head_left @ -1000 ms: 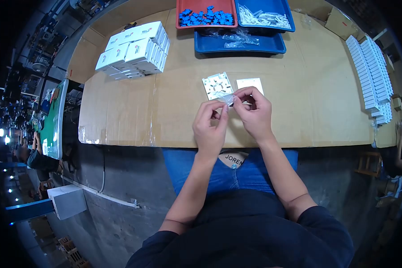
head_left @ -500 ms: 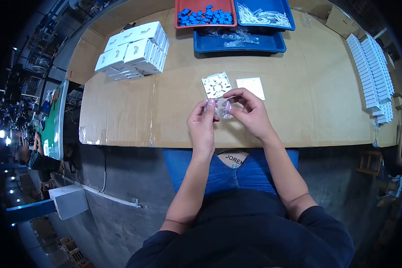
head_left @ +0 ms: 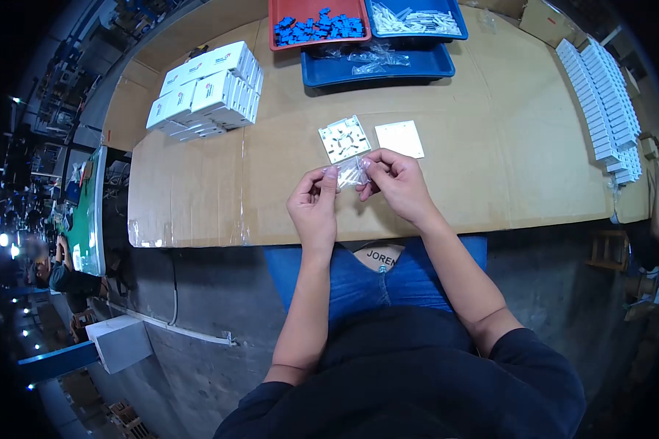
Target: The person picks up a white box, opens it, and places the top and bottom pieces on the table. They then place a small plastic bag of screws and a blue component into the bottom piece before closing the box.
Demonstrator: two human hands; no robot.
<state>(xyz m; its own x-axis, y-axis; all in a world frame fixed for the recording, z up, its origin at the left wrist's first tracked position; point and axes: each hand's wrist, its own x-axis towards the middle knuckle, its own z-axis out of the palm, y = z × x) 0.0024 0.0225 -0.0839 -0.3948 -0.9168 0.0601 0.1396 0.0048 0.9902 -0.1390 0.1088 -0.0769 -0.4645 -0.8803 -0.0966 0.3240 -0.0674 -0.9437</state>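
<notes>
Between my two hands a small clear plastic bag (head_left: pixel 351 174) is stretched, with small pale parts inside that are too small to name. My left hand (head_left: pixel 315 201) pinches its left side between thumb and fingers. Its right side is gripped by my right hand (head_left: pixel 397 183). Just beyond the bag lies a white square plastic base plate (head_left: pixel 345 139) with slots and dark holes. A plain white square cover plate (head_left: pixel 400 139) rests beside it on the right, partly behind my right hand.
Stacked white packs (head_left: pixel 209 91) stand at the left. At the back are a red tray (head_left: pixel 318 40) of blue clips, a blue tray (head_left: pixel 417 33) of white sticks and a lower blue tray (head_left: pixel 377 79) with clear bags. Rows of white pieces (head_left: pixel 600 106) line the right.
The bag is now spread flatter between my hands, and its contents show more clearly. The whole view has shifted slightly, so the table items appear further left.
</notes>
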